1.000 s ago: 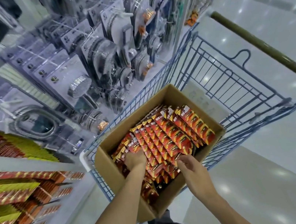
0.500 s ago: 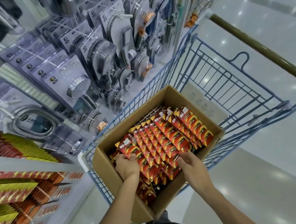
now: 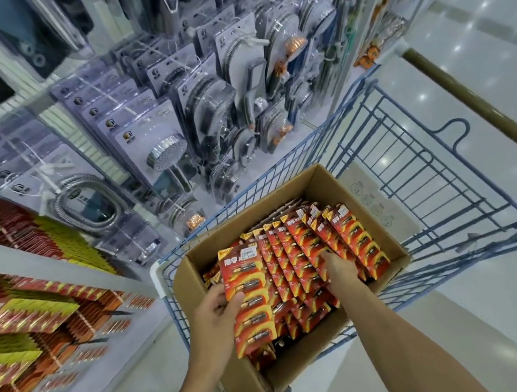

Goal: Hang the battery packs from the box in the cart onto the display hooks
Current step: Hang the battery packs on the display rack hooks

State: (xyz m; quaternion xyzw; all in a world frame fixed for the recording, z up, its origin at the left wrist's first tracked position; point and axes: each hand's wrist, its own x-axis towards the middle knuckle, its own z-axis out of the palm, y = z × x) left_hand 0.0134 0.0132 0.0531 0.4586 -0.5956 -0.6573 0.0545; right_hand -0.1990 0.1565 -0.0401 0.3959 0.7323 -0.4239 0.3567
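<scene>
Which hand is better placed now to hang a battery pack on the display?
Left. The left hand holds a battery strip above the box, and the battery display stands on that side. The right hand is down among the packs in the box, farther from it.

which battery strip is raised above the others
The battery strip gripped by the left hand, at the left of the box: it lies face up above the rest, which stand packed in rows.
</scene>
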